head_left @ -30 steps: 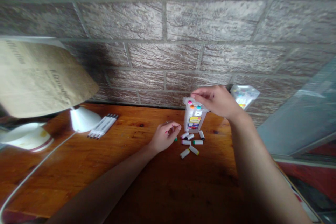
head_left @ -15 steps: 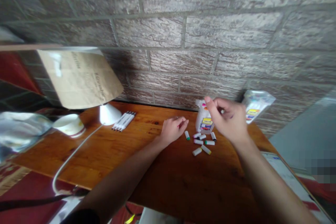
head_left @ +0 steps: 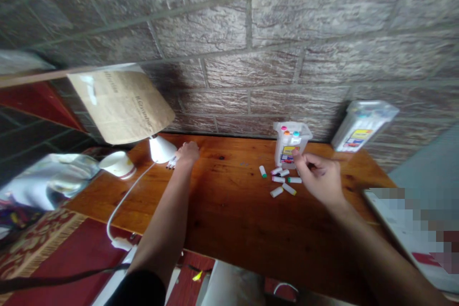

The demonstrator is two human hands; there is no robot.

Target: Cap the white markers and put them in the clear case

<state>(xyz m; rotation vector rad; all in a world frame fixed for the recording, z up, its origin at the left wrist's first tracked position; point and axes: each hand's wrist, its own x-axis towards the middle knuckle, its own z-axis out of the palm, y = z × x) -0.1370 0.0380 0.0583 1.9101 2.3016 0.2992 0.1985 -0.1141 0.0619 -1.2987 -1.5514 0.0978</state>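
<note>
A: In the head view, where is the left hand (head_left: 187, 152)?

B: Over a bunch of slim white pens with dark tips (head_left: 171, 163), at the far side of the brown, glossy wooden table (head_left: 229, 215). The pens show from under it toward eight o'clock.

A: Is it clamped on them?

B: I can't tell; the back of the hand hides the fingertips. At nine o'clock from it, just beside, is the white cone-shaped lamp base (head_left: 161, 149), under a tan paper-like lampshade with printed lettering (head_left: 125, 105). Farther along, also toward nine, stands a white round cup with a dark band (head_left: 115, 165).

A: And the right hand (head_left: 322, 179)?

B: Its fingers are curled, with the thumb pointing toward eleven o'clock. Whether the tips meet, or hold something small, I can't tell. The thumb overlaps the upright clear plastic container with a yellow label (head_left: 288, 142); whether they touch is unclear. Pink, orange and blue tops show inside it.

A: What lies nearby?

B: Short white cylindrical caps with coloured ends (head_left: 278, 179), scattered on the table toward nine o'clock from that hand. Toward one o'clock stands a second clear container, filled with pale markers (head_left: 362, 129), beside the grey-brown brick wall (head_left: 222, 43).
</note>
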